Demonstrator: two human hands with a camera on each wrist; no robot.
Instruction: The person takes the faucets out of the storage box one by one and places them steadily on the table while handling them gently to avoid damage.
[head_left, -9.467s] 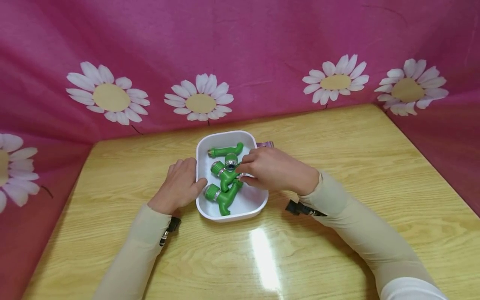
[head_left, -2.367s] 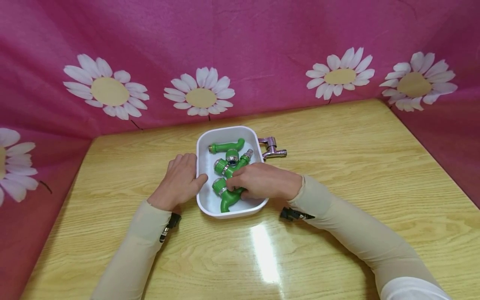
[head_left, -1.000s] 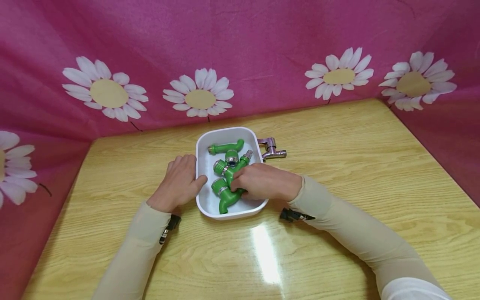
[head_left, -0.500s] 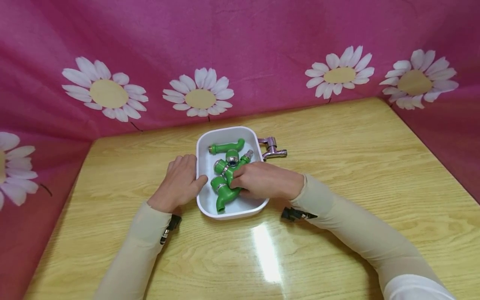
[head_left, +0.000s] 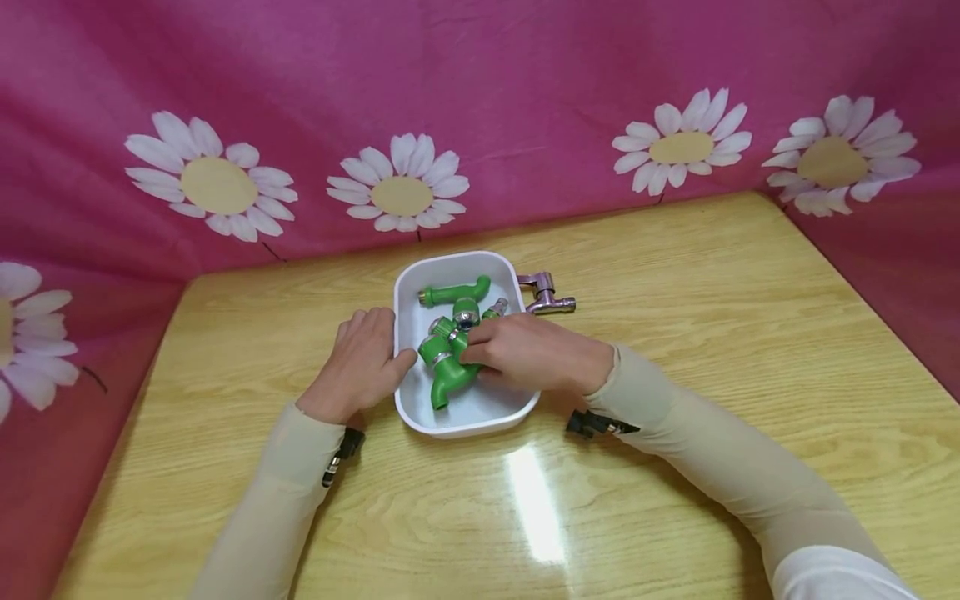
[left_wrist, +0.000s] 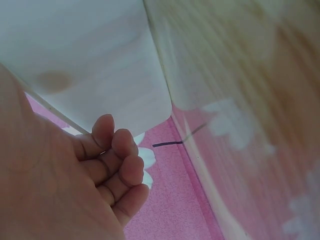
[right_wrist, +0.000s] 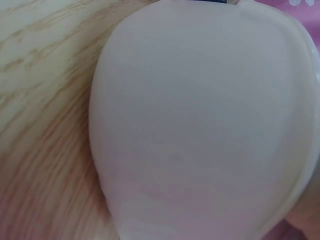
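A white plastic tub (head_left: 405, 417) stands on the wooden table with several green taps in it. My left hand (head_left: 358, 362) holds the tub's left rim, thumb hooked over it. In the left wrist view, the left hand's fingers (left_wrist: 132, 170) are loosely bent outside the wall. Inside the tub, my right hand (head_left: 528, 350) grips the nearest green tap (head_left: 450, 379) by its inlet end, which the fingers hide. That tap's spout points toward me. Behind it lie another green tap (head_left: 444, 327), partly covered, a round-knobbed one (head_left: 466, 312) and a green tap with a brass thread (head_left: 454, 292).
A shiny metal tap (head_left: 546, 293) lies on the table (head_left: 675, 467) against the tub's right side. A pink cloth (head_left: 525, 100) with daisies hangs behind and at both sides. The right wrist view is mostly the tub's outer wall (right_wrist: 190, 115).
The metal tap now lies outside the tub, further in view than at first. Over the last second the nearest green tap has shifted away from me with my right hand. The left hand stays put.
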